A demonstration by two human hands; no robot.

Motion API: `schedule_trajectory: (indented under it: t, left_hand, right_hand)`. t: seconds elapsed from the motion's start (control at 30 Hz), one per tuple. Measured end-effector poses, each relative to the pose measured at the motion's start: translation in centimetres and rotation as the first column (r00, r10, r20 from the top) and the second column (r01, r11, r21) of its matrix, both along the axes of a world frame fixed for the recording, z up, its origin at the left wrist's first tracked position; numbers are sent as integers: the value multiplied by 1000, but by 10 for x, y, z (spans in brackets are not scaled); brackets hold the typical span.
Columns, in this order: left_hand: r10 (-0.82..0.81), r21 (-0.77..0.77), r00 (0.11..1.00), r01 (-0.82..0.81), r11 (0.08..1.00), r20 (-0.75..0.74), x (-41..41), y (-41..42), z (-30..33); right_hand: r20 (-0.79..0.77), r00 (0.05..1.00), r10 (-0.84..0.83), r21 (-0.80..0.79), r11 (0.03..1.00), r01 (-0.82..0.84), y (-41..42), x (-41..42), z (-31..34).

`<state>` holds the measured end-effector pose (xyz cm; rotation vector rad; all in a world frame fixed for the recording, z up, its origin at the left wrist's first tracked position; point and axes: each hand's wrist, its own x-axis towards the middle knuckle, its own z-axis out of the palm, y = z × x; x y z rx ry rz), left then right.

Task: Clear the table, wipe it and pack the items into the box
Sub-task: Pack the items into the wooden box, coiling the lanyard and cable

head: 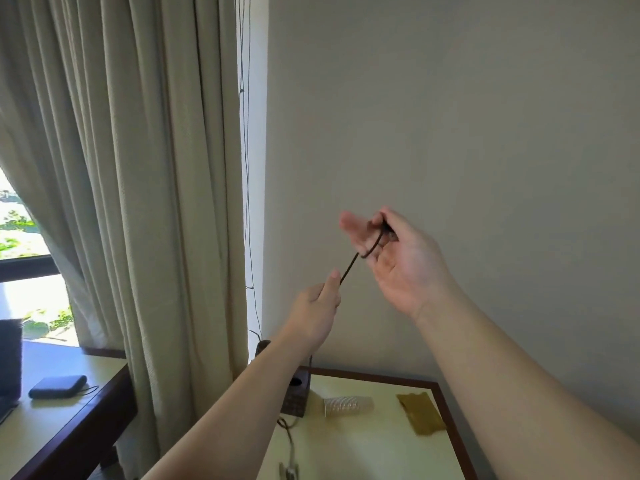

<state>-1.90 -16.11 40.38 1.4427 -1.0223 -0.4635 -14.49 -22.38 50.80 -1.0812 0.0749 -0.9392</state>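
Clearing looks barely begun to me: both hands, left (320, 299) pinching and right (398, 254) looping over its fingers, wind a dark cord (349, 268) in the air, while cup (348, 406) and cloth (420, 414) lie on the desk (363, 452), no box in view

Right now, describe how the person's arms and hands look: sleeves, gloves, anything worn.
Both forearms are bare as far as the picture shows, with no sleeve in view. The left hand and the right hand wear no gloves. No watch, bracelet or ring shows on either wrist or on the fingers in view. No markings show on them.
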Motion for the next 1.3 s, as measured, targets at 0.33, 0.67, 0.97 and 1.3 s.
schedule_trajectory:
  t: [0.33, 0.67, 0.97, 1.3]
  left_hand:
    - [-58, 6, 994, 58, 998, 91, 6, 9, 12]
    - [53, -45, 988, -60, 997, -143, 5, 3, 13]
    - [35, 17, 990, -37, 999, 134, -15, 6, -9]
    - [155, 129, 929, -209, 969, 337, 0, 15, -25]
  right_hand:
    - [-483, 293, -825, -867, 403, -294, -42, -21, -34]
    - [-498, 800, 334, -55, 909, -413, 11, -30, 4]
    - [-29, 911, -412, -474, 808, 350, -9, -11, 11]
    - [-83, 153, -985, -925, 20, -379, -63, -37, -32]
